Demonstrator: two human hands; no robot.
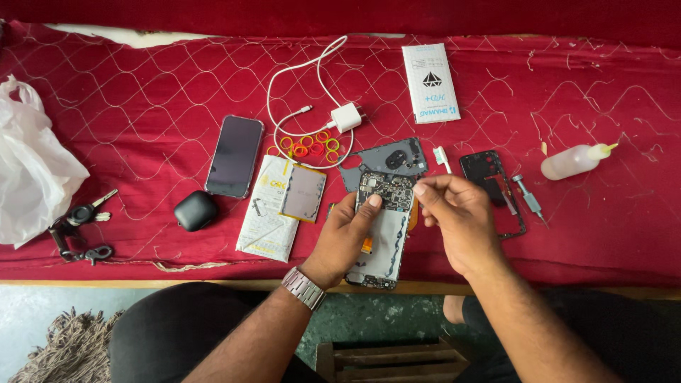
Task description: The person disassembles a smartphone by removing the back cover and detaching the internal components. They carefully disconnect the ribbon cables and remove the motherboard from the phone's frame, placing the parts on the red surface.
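My left hand [345,234] grips the opened phone [383,230], its back cover [386,157] already off. My right hand [454,213] pinches at its circuit board [384,191], still in place.

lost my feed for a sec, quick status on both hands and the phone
Left hand grips opened phone, thumb on circuit board. Right hand pinched at board's top edge; can't tell what it holds. Grey back cover lies just behind, nothing blocking.

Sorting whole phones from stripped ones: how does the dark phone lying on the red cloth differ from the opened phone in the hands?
The dark phone is closed, showing a blank glass face; the opened phone has its circuit board bared. The dark phone lies untouched on the red quilted cloth; the opened phone is held by the left hand, with the right hand at its top. Both are slim rectangles.
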